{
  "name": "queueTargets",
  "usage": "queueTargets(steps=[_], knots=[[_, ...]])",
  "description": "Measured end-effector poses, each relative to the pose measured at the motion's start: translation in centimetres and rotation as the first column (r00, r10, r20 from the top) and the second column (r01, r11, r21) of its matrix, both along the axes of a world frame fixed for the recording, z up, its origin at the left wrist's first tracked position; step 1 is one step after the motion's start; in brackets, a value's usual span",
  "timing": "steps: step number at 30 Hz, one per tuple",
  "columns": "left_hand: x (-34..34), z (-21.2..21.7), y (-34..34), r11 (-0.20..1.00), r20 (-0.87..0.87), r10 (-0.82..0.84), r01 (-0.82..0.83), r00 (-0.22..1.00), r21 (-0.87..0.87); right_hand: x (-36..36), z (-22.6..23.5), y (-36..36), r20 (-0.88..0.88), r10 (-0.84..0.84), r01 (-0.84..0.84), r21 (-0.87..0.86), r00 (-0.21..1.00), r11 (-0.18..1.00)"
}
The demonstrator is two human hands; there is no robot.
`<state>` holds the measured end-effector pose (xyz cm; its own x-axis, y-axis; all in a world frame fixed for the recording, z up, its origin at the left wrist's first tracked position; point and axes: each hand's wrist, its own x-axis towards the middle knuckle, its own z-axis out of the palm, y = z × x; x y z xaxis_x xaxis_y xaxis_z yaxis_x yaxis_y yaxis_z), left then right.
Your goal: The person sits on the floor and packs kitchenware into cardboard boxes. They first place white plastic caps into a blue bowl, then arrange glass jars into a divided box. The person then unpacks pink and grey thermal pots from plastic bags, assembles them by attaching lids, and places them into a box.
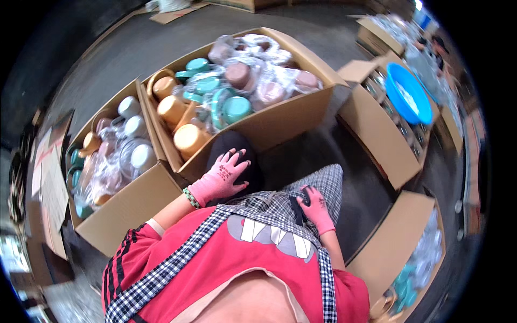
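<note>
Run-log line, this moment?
left pink-gloved hand: spread on dark knee; right pink-gloved hand: on checked cloth apron; ahead: multicoloured cups in brown cardboard box

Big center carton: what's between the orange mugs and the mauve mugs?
Mainly teal mugs, some in clear plastic, between the orange mugs and mauve mugs. Seen in the head view.

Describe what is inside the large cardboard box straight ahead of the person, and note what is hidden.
The large box holds orange cups, teal cups and dusty-pink cups, some in clear plastic wrap. Whatever lies beneath them, and the box's floor, is covered from view.
</note>
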<state>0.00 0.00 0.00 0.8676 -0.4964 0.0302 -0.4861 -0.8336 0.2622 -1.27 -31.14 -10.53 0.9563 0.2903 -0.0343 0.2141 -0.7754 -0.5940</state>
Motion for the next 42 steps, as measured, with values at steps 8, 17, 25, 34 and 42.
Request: queueTargets(steps=[8,17,25,34,42], knots=[[-0.7,-1.5,-7.9,0.888,-0.012,-0.412,0.398,0.911,-0.231,-6.5,0.3,-6.8,0.029,-0.448,0.442,0.126,0.893,0.888],[-1.4,-2.2,-5.1,0.928,-0.139,-0.273,0.222,0.952,-0.301,-5.8,0.5,-4.2,0.052,-0.549,0.551,-0.138,0.834,0.823],[3.1,-3.6,-8.6,0.779,-0.193,-0.467,0.298,0.863,-0.552,-9.2,4.0,-11.2,0.260,-0.715,0.756,-0.116,0.649,0.644],[3.1,-14.9,-17.3,0.434,-0.855,-0.440,0.898,0.275,0.066,-26.2,7.0,-23.8,0.449,-0.891,0.907,-0.398,0.064,-0.135],[2.0,-17.1,-18.7,0.359,-0.905,-0.425,0.922,0.023,-0.146,-27.0,3.9,-28.3,0.197,-0.973,0.638,-0.767,0.119,-0.077]])
